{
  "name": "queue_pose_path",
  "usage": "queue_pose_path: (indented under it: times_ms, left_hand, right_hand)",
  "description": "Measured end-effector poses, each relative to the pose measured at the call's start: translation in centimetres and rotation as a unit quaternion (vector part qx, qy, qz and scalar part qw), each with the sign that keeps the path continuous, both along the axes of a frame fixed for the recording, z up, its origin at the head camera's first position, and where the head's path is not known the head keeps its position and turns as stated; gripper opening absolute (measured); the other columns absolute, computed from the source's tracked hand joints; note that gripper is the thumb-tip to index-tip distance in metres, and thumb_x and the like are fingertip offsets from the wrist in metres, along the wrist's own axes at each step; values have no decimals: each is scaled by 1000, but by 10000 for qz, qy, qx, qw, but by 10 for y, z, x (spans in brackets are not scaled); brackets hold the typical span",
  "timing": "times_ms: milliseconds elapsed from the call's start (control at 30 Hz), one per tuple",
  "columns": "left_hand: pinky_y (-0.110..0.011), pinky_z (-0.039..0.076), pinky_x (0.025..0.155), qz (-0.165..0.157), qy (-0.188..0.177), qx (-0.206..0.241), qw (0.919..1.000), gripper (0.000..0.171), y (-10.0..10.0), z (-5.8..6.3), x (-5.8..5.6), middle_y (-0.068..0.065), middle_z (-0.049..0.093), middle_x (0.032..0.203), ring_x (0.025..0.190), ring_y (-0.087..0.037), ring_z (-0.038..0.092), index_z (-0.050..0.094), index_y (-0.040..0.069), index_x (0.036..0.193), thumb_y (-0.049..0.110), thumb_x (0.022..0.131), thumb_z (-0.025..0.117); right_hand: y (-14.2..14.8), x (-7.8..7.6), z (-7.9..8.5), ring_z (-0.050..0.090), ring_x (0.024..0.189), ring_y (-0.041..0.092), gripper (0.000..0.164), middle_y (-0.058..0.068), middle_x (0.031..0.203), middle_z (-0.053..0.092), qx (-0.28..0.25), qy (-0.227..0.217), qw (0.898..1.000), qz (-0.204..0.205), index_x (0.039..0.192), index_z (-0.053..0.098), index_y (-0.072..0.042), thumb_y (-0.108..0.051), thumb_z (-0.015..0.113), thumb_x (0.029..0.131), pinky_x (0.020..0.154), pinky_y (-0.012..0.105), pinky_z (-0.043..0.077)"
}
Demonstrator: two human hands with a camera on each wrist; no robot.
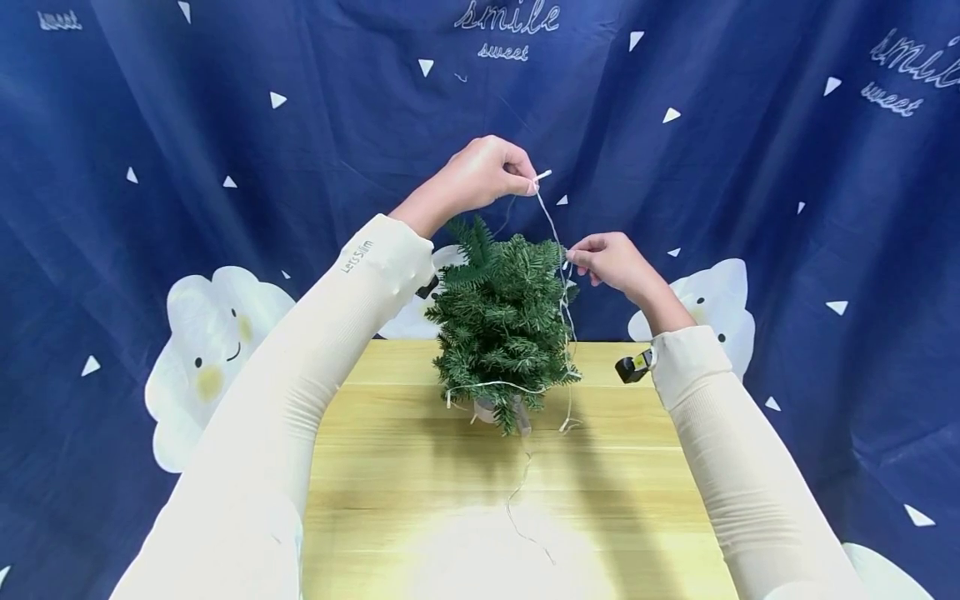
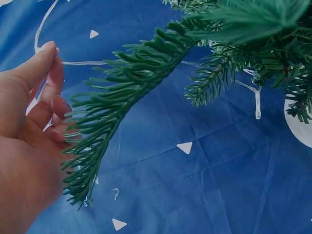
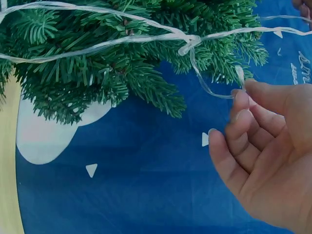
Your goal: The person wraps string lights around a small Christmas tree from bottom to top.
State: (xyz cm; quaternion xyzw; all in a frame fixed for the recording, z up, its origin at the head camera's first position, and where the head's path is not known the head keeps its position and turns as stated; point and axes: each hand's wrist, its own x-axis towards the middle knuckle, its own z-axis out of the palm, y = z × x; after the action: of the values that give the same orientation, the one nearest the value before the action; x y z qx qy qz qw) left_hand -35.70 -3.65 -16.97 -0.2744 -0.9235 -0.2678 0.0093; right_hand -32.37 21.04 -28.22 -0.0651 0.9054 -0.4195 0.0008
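Observation:
A small green artificial Christmas tree (image 1: pixel 502 308) stands on the wooden table. Above its top, my left hand (image 1: pixel 491 175) pinches a white string of lights (image 1: pixel 550 218) between thumb and fingertips, a small white bulb sticking out past them. My right hand (image 1: pixel 611 262) is lower, beside the tree's right side, pinching a bulb of the same string (image 3: pixel 240 75) at thumb and forefinger. Between and below the hands the wire runs down the right side, with a knotted spot (image 3: pixel 189 45) near the branches. More of the string crosses the lower front branches. One branch (image 2: pixel 126 92) reaches past my left hand.
A thin loose wire (image 1: pixel 517 517) trails over the wooden table (image 1: pixel 360 467) toward me. Behind the table hangs a blue curtain (image 1: pixel 360 108) with white triangles and smiling clouds. Each wrist carries a small black camera (image 1: pixel 633 367).

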Motion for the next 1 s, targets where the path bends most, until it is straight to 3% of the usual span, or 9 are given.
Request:
queue_pose_path:
  times_ms: [267,467,633,767,867,933,1000]
  left_hand:
    - [-29,39,79,30,-93,200,9998,16,-4,-1,4,8,69,102,86,-15,51,75,23,101,36,96,70]
    - [-29,40,79,-38,-131,195,9997,16,-3,2,7,8,69,103,86,-16,50,75,23,102,36,96,69]
    - [-29,40,79,-83,-101,170,9998,16,-1,2,8,8,69,104,87,-15,51,75,23,102,37,96,69]
    - [-29,40,78,-60,-88,181,9998,16,-1,2,8,8,69,102,85,-15,51,75,23,102,37,96,70]
    - [-29,41,79,-35,-90,216,9997,15,-1,3,8,8,69,101,85,-15,52,75,23,102,36,95,70]
    - [-29,41,79,-15,-59,192,9998,16,-1,4,9,8,69,101,86,-15,52,75,23,102,36,95,70]
    - [-29,41,79,16,0,140,9999,16,-1,4,10,9,70,102,87,-14,53,75,23,103,37,96,69]
  right_hand:
    - [-3,-8,-6,52,58,9,25,-5,72,59,-863,319,9944,-511,104,68,-2,-26,62,101,63,25,50]
    - [-2,-15,-15,50,55,9,28,-6,68,58,-953,127,9925,-753,108,67,0,-26,59,102,62,24,50]
    - [-1,-17,-19,54,60,12,31,-1,74,61,-576,58,9946,-863,112,67,0,-27,57,103,68,30,53]
    - [-4,-14,-15,62,72,16,34,5,90,68,225,191,9925,-1183,117,69,-10,-37,54,103,81,38,50]
    - [-8,-10,-8,63,73,13,36,5,99,71,612,519,9873,-1372,116,70,-17,-44,51,102,82,39,44]
    - [-13,-5,-3,60,68,11,38,5,94,71,264,898,9872,-1291,111,71,-16,-47,51,102,78,36,45]
    - [-19,1,2,57,63,10,40,5,87,69,-481,1283,9858,-976,106,72,-12,-47,52,102,71,30,46]
